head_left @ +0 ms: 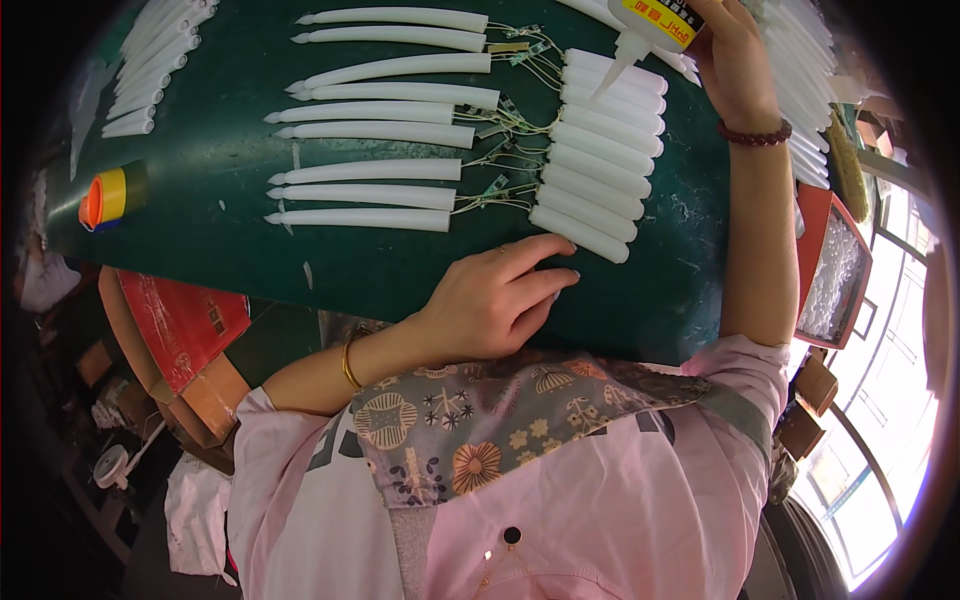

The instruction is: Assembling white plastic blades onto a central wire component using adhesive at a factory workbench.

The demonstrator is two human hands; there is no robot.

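Note:
In my right hand (pixel 735 65), at the top right, is a white squeeze bottle (pixel 648 22) with a yellow and black label, its narrow nozzle tilted down over the far tubes. Below the nozzle lies a row of white tubes (pixel 598 172), side by side. Thin wires with small green circuit boards (pixel 497 187) join them to tapered white candle sticks (pixel 365 196) with flame-shaped tips, laid out to the left. My left hand (pixel 505 295) rests open on the table, with its index fingertip beside the nearest tube. Whether it touches that tube, I cannot tell.
The dark green table (pixel 210 245) carries an orange and yellow roll (pixel 108 198) at left. More white tubes (pixel 160 75) lie at the far left, and others (pixel 795 75) at the far right. A red box (pixel 822 255) of white pieces stands at right; a cardboard box (pixel 165 375) sits lower left.

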